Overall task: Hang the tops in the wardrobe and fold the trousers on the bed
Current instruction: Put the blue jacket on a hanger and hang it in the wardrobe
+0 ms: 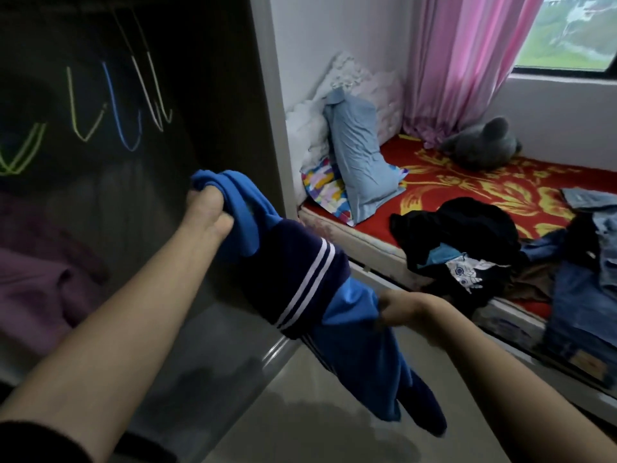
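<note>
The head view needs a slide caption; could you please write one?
Left hand and right hand grip a striped blue garment before the wardrobe and hangers; clothes lie on the bed.

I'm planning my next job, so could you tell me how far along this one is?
Done: nothing visible; the hangers hang bare. In hand: the left hand and right hand grip a blue striped top at the wardrobe. Left: dark pile and jeans lie unfolded on the bed.

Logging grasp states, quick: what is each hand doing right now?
Left hand: grips the bunched upper end of the blue and navy white-striped top.
Right hand: grips the same top's lower blue part.
</note>
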A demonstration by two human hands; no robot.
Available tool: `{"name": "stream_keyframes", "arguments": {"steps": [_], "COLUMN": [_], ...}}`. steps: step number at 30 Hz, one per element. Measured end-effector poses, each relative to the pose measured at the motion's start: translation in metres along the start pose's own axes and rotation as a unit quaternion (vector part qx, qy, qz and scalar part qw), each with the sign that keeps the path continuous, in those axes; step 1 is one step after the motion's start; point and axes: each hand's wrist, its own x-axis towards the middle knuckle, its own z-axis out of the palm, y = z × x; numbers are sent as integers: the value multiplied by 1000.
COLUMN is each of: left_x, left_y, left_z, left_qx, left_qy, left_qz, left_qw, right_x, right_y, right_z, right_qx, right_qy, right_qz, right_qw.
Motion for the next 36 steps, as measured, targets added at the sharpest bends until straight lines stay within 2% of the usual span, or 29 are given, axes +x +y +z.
{"name": "stream_keyframes", "arguments": {"steps": [1,2,3,4,5,6,8,9,12,14,16,17,18,19,20,21,22,23,24,25,26,28,30,31,33,35,36], "left_x": [-1,-4,-6,-9,-10,-12,-14,-13,-6,2,18,29,45,64,83,99,110,118,123,127,130,127,119,116,112,103,102], "left_y": [0,1,1,1,1,1,3,6,17,24,29,30,31,32,33,32,30,27,21,15,10,-2,-9,-15,-26,-38,-47], "left_z": [5,9,13,16,19,23,30,33,32,24,12,3,-8,-23,-40,-57,-76,-96,-113,-128,-142,-157,-167,-170,-176,-174,-173], "left_qx": [-15,-29,-40,-46,-50,-56,-76,-84,-102,-101,-22,61,184,349,512,634,711,752,766,760,738,655,573,546,524,560,586], "left_qy": [-16,-45,-76,-104,-129,-148,-171,-180,-184,-185,-180,-171,-157,-140,-126,-121,-119,-118,-116,-109,-106,-119,-163,-196,-260,-340,-353], "left_qz": [-24,-42,-56,-66,-74,-83,-102,-108,-108,-92,-28,22,89,158,195,185,139,88,50,36,41,59,12,-23,-90,-117,-111], "left_qw": [999,998,995,991,988,984,977,974,972,973,983,983,966,913,827,742,679,642,630,640,665,744,803,814,806,747,721], "right_x": [0,2,4,7,10,14,22,28,42,46,51,52,52,51,53,53,55,59,64,70,78,92,108,114,134,135,138], "right_y": [-8,-17,-27,-39,-54,-70,-100,-111,-129,-139,-154,-161,-168,-176,-183,-191,-200,-210,-219,-229,-241,-254,-268,-274,-291,-300,-309], "right_z": [2,3,3,3,5,5,7,9,15,14,7,2,-3,-8,-14,-20,-25,-29,-31,-33,-34,-33,-28,-27,-25,-25,-26], "right_qx": [-21,-18,14,69,135,197,299,320,285,212,72,32,34,95,193,297,387,441,476,507,545,627,677,684,676,677,673], "right_qy": [-63,-54,10,111,208,260,235,203,134,125,166,188,203,204,195,178,161,152,140,126,109,89,67,57,19,2,-14], "right_qz": [6,-8,-47,-98,-142,-175,-223,-229,-195,-175,-156,-141,-134,-128,-120,-114,-115,-114,-111,-110,-110,-109,-108,-110,-112,-135,-147], "right_qw": [998,998,999,987,958,929,897,897,929,953,971,971,969,966,954,931,901,877,861,845,824,766,725,719,728,724,724]}}
